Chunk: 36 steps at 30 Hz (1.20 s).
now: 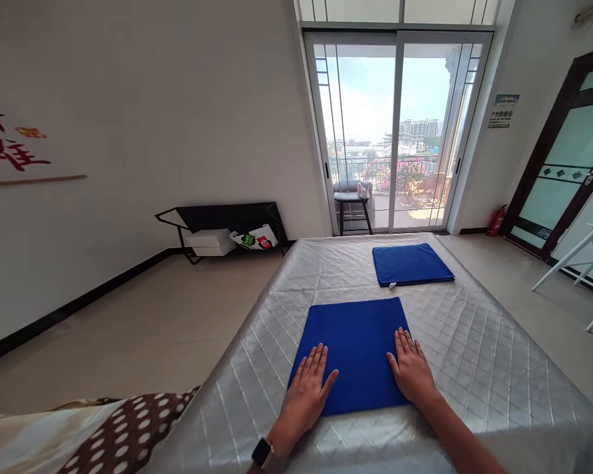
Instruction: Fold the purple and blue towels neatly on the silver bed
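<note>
A blue folded cloth (358, 349) lies flat on the silver quilted cover (479, 342) in front of me. My left hand (309, 385) rests palm down on its left part, fingers stretched out and thumb spread. On the right edge of the same cloth lies my right hand (411, 365), also flat with the thumb apart. Neither hand grips anything. Farther back on the cover is a second folded blue cloth (412, 264), with a small white tag at its near edge. A dark watch sits on my left wrist.
Polka-dot brown fabric (133, 428) lies at the lower left. A low black rack (227, 217) with white boxes (210, 242) stands by the wall. Beyond are a sliding glass door (398, 131), a fire extinguisher (497, 220) and white furniture legs (568, 260) on the right.
</note>
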Each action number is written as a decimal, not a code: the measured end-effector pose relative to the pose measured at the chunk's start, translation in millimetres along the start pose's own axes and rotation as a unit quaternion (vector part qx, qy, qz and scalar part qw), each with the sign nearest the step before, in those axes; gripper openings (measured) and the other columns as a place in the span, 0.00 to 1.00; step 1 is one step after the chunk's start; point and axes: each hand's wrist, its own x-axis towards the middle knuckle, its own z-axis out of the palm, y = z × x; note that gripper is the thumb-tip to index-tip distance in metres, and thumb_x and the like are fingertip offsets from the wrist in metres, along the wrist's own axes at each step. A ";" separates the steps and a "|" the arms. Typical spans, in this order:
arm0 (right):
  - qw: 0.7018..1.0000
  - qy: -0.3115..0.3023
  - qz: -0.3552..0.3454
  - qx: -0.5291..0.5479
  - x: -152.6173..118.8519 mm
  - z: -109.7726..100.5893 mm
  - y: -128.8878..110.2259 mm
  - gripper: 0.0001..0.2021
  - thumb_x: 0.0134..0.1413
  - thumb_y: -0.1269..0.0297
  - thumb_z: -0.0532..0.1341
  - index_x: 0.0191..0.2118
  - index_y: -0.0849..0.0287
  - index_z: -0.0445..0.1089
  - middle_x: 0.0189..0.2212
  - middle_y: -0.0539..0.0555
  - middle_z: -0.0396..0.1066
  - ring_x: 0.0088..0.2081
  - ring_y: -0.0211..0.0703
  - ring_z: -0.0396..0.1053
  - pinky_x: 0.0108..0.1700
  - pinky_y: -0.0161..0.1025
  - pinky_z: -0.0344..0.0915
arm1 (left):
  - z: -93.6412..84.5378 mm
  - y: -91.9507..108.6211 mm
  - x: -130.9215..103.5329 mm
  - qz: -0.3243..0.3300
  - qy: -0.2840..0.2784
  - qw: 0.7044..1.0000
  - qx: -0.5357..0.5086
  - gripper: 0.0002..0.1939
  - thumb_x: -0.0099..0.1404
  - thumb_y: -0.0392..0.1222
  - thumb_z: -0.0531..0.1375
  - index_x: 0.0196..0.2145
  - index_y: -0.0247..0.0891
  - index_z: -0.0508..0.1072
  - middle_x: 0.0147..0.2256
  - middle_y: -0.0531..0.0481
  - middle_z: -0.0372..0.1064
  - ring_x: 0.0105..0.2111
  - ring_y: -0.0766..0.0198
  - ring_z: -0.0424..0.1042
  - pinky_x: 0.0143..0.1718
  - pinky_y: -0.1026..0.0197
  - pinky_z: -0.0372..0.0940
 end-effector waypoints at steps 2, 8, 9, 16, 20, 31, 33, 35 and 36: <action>1.000 -0.003 -0.002 -0.006 0.1 -3.5 -2.2 0.33 0.70 0.52 0.40 0.72 0.67 0.45 0.72 0.60 0.42 0.72 0.49 0.39 0.71 0.51 0.38 | 1.4 -19.8 -15.2 -0.044 0.009 0.999 0.011 0.37 0.74 0.61 0.38 0.70 0.35 0.51 0.70 0.42 0.48 0.70 0.53 0.48 0.68 0.46 0.52; 0.999 -0.017 -0.001 -0.035 -14.3 -12.0 -5.2 0.32 0.70 0.55 0.41 0.71 0.69 0.47 0.72 0.61 0.42 0.72 0.50 0.38 0.71 0.53 0.37 | 2.8 -25.8 -26.8 -0.073 0.031 0.997 0.014 0.40 0.73 0.63 0.39 0.70 0.30 0.52 0.70 0.39 0.47 0.70 0.50 0.47 0.68 0.45 0.53; 0.999 -0.021 0.000 -0.035 -20.1 -11.4 -4.4 0.32 0.70 0.54 0.41 0.72 0.68 0.47 0.71 0.61 0.42 0.72 0.49 0.38 0.71 0.52 0.38 | 4.4 -25.3 -26.3 -0.072 0.035 0.997 0.013 0.40 0.73 0.63 0.39 0.70 0.30 0.51 0.70 0.39 0.47 0.70 0.50 0.48 0.67 0.45 0.53; 1.000 -0.027 0.016 -0.002 -49.8 -0.7 0.5 0.34 0.70 0.47 0.36 0.73 0.64 0.41 0.72 0.58 0.39 0.72 0.47 0.38 0.72 0.50 0.39 | 27.9 -35.6 -27.4 -0.038 0.085 0.996 0.007 0.38 0.73 0.61 0.39 0.71 0.34 0.43 0.70 0.39 0.50 0.69 0.52 0.50 0.67 0.43 0.53; 1.000 -0.018 0.013 0.008 -48.0 2.8 0.9 0.33 0.71 0.48 0.37 0.72 0.63 0.42 0.72 0.57 0.39 0.72 0.48 0.38 0.72 0.51 0.38 | 30.7 -45.3 -28.0 -0.041 0.077 0.996 0.010 0.38 0.73 0.61 0.40 0.71 0.34 0.44 0.69 0.39 0.50 0.68 0.51 0.52 0.66 0.44 0.56; 1.000 -0.021 0.009 0.010 -46.1 5.2 -0.9 0.31 0.70 0.54 0.43 0.72 0.62 0.45 0.72 0.56 0.40 0.72 0.51 0.41 0.71 0.53 0.42 | -23.6 114.4 34.5 0.132 -0.003 0.990 -0.048 0.33 0.75 0.58 0.40 0.69 0.36 0.52 0.69 0.41 0.50 0.69 0.54 0.51 0.66 0.47 0.57; 1.000 -0.022 -0.002 0.001 -46.2 6.0 -0.4 0.29 0.68 0.61 0.45 0.72 0.59 0.45 0.72 0.55 0.41 0.72 0.50 0.41 0.71 0.53 0.42 | -26.2 145.6 42.9 0.180 -0.033 0.980 -0.073 0.32 0.76 0.55 0.39 0.70 0.36 0.52 0.69 0.43 0.49 0.69 0.56 0.49 0.67 0.49 0.55; 1.000 -0.021 -0.010 -0.004 -46.2 6.2 0.0 0.30 0.66 0.65 0.46 0.72 0.58 0.45 0.71 0.53 0.41 0.72 0.49 0.40 0.71 0.53 0.41 | -22.7 158.3 45.5 0.194 -0.045 0.976 -0.086 0.31 0.76 0.54 0.37 0.70 0.37 0.51 0.70 0.44 0.49 0.69 0.57 0.49 0.68 0.48 0.54; 1.000 -0.022 -0.010 -0.001 -46.2 5.9 0.1 0.30 0.66 0.65 0.46 0.72 0.58 0.45 0.71 0.53 0.40 0.72 0.49 0.40 0.71 0.52 0.42 | -19.1 157.8 44.9 0.194 -0.046 0.976 -0.086 0.31 0.76 0.53 0.37 0.70 0.37 0.49 0.70 0.44 0.48 0.69 0.56 0.49 0.68 0.48 0.54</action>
